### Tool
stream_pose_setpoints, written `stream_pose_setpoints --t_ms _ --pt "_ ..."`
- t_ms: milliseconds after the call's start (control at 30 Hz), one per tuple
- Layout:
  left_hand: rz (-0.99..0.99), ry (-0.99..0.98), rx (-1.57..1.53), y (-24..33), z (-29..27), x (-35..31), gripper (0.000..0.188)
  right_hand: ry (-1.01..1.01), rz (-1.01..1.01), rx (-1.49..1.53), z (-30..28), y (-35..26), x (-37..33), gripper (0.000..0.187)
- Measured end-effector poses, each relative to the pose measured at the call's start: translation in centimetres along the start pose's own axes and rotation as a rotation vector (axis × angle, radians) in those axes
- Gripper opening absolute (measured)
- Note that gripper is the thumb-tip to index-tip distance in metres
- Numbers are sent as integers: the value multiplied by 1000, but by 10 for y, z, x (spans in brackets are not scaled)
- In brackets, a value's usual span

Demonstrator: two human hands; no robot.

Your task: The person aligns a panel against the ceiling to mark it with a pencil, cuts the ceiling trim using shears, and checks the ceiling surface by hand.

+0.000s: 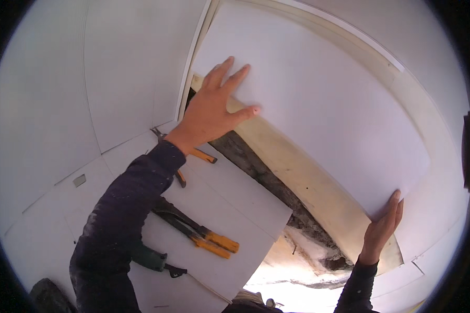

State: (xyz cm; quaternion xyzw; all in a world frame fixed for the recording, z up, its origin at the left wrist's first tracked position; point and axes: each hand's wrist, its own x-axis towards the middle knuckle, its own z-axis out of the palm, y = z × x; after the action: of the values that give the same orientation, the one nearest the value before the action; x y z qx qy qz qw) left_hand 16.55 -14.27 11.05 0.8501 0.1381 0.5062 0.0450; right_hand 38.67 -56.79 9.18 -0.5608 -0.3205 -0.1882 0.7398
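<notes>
A large white panel (308,99) lies over a cream-coloured board (292,167), whose near strip shows along the panel's edge. My left hand (211,107) rests on the panel's near left part, fingers and thumb spread. At the panel's near right corner my right hand (382,229) is closed on the edge; its fingers are close together and its thumb is mostly hidden. Below my left wrist lies a pair of pliers with orange handles (202,155), partly covered by my sleeve.
A long-handled tool with orange grips (216,244) and a dark green corded tool (150,256) lie on a white sheet (230,193). Beside the board runs a rough dark gap (266,175). White wall panels (125,68) rise at the left. A small grey piece (79,180) lies farther left.
</notes>
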Motion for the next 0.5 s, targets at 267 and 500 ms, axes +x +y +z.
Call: stream_pose_setpoints --t_ms 267,500 --pt "-37 91 -77 -17 24 17 97 -44 -46 -4 34 -23 30 57" --pt "-73 124 -144 -30 35 24 103 -38 -98 24 47 -17 45 55"
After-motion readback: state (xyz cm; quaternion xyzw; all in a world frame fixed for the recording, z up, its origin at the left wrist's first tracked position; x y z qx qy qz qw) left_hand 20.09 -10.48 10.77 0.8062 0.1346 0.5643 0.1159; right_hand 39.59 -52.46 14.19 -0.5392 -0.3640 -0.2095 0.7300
